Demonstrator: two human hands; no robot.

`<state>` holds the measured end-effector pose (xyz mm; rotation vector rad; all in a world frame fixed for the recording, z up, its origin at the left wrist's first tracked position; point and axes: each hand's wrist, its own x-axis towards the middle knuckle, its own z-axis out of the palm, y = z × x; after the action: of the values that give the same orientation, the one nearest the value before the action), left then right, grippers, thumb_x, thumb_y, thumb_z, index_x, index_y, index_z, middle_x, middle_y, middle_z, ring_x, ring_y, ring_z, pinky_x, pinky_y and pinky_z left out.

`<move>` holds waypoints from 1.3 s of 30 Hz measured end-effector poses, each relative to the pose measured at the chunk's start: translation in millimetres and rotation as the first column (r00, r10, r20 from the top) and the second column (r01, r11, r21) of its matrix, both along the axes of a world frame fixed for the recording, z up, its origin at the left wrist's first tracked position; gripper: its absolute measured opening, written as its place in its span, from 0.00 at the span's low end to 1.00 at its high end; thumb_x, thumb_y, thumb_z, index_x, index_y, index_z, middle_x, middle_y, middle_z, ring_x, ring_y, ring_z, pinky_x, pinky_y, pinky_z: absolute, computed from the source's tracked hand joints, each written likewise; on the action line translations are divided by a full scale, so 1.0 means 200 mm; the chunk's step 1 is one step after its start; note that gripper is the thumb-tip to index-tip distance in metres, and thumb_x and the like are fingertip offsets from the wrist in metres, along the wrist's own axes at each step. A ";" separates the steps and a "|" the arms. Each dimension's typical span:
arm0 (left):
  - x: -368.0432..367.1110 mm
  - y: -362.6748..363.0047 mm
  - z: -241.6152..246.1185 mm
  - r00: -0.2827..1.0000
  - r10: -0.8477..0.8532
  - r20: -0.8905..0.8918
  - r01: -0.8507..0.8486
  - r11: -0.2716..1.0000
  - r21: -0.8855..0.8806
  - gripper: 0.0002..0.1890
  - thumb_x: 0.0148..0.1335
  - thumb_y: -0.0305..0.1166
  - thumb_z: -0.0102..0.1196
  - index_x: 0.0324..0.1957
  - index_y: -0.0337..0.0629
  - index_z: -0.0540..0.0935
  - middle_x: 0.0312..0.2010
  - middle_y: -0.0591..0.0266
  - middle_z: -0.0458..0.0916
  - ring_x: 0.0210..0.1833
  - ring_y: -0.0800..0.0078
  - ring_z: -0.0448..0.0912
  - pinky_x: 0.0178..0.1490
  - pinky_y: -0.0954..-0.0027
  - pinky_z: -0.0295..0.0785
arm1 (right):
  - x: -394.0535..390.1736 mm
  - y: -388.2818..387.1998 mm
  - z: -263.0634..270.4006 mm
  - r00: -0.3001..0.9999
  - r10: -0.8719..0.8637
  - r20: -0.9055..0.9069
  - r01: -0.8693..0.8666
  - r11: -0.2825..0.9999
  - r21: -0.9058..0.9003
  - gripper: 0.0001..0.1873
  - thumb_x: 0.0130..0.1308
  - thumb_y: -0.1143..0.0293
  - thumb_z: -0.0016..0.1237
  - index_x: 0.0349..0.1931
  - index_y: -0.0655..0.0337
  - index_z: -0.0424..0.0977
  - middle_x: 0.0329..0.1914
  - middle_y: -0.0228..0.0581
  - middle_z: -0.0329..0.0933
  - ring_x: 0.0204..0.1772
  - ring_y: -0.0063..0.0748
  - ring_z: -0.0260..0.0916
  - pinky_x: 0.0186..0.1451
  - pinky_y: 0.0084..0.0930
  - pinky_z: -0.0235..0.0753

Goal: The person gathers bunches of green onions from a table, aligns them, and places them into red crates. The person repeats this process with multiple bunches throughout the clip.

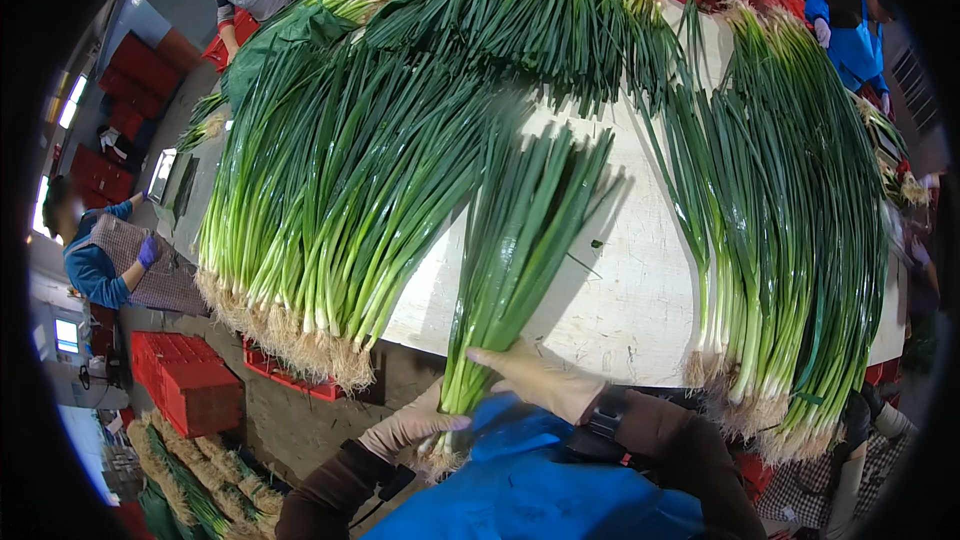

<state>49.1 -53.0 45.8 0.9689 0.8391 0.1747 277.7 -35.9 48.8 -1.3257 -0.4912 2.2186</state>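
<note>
A bunch of green onions [499, 270] is gripped in both hands at the near edge of the white table [626, 315]. My left hand [416, 420], in a pale glove, closes around its white stems just above the roots. Higher on the stems, my right hand [536, 375], also gloved, wraps the bunch from the right. The leaves fan out away from me over the tabletop, and the roots hang below the edge. To the left lies a wide pile of green onions [337, 202] with roots towards me. Another long pile [787, 240] lies on the right.
More green onions [517, 7] lie across the table's far side. Red plastic crates [184, 382] stand on the floor at left, near bundled onions [202, 487]. A co-worker in an apron [120, 255] is at the left; other people work around the table's far side and right.
</note>
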 end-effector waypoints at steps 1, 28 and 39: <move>0.01 -0.01 -0.01 1.000 0.015 0.018 -0.016 0.999 0.035 0.55 0.53 0.37 0.75 0.75 0.40 0.51 0.68 0.53 0.66 0.69 0.63 0.67 0.72 0.61 0.64 | -0.03 0.01 -0.01 1.000 -0.008 -0.009 0.009 0.999 0.033 0.30 0.72 0.56 0.53 0.69 0.58 0.63 0.71 0.46 0.65 0.70 0.40 0.65 0.67 0.45 0.72; -0.35 -0.08 -0.18 0.986 0.154 0.067 -0.072 0.747 -0.661 0.41 0.52 0.24 0.59 0.71 0.33 0.63 0.61 0.43 0.76 0.62 0.55 0.78 0.67 0.54 0.72 | -0.06 0.00 -0.02 0.999 -0.034 -0.007 0.033 0.993 -0.110 0.31 0.71 0.64 0.55 0.71 0.57 0.59 0.72 0.46 0.61 0.74 0.52 0.57 0.68 0.54 0.71; -0.12 -0.13 -0.02 0.997 0.016 -0.074 -0.033 0.973 -0.230 0.41 0.54 0.37 0.70 0.69 0.37 0.65 0.52 0.50 0.80 0.53 0.63 0.80 0.60 0.61 0.73 | -0.11 -0.02 -0.17 0.971 0.047 0.234 -0.044 0.999 -0.020 0.31 0.66 0.57 0.59 0.64 0.63 0.67 0.51 0.40 0.80 0.43 0.38 0.84 0.27 0.24 0.78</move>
<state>25.0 -78.8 42.0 0.7499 0.9162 0.0614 255.7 -40.4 14.8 -1.6099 -0.5961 2.1153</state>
